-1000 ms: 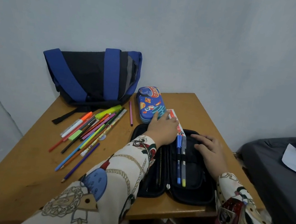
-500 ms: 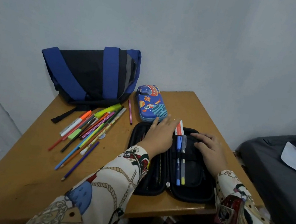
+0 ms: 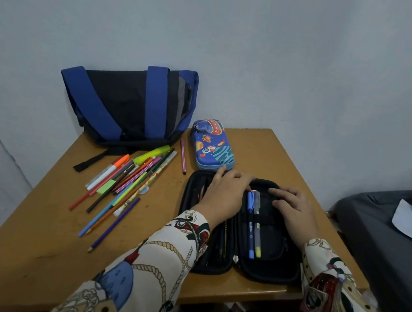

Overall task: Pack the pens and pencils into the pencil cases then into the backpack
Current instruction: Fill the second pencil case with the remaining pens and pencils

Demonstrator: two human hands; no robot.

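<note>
Your left hand [image 3: 223, 194] lies palm down over the left half of the open black pencil case [image 3: 271, 271], fingers extended and slightly spread, tips reaching toward the case's far edge; whether they pinch anything beneath cannot be told. Your right hand [image 3: 294, 212] rests palm down on the right half of the case, fingers straight and loosely spread, pressing on the inner flap. Between your hands, two pens sit side by side in the right half: a blue pen [image 3: 250, 227] and a grey pen with a yellow end [image 3: 258, 230]. The case lies flat near the table's [image 3: 30, 250] front edge. A blue space-print pencil case [image 3: 213, 145] sits shut just beyond it, near your left fingertips. A loose pile of pens and pencils [image 3: 127, 185] lies on the table to the left, well apart from the black case, with a single pink pen [image 3: 182, 156] between pile and print case. The blue and black backpack [image 3: 127, 105] leans against the wall at the table's far left corner.
</note>
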